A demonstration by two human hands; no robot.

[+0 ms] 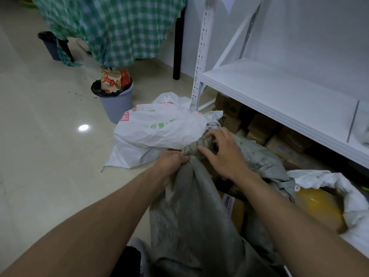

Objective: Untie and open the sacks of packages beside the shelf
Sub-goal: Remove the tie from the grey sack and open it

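A grey woven sack stands in front of me with its neck twisted into a knot. My left hand grips the neck just below the knot. My right hand hovers over the knot with thumb and fingers spread and curled, fingertips touching the fabric. Behind it lies a white sack with green and red print, its mouth tied near the shelf post. At the right, a white sack lies open with a yellow package showing inside.
A white metal shelf stands at the right, with cardboard boxes on the floor beneath it. A grey bin stuffed with wrappers stands on the tiled floor behind the sacks. A green checked cloth hangs over a table further back.
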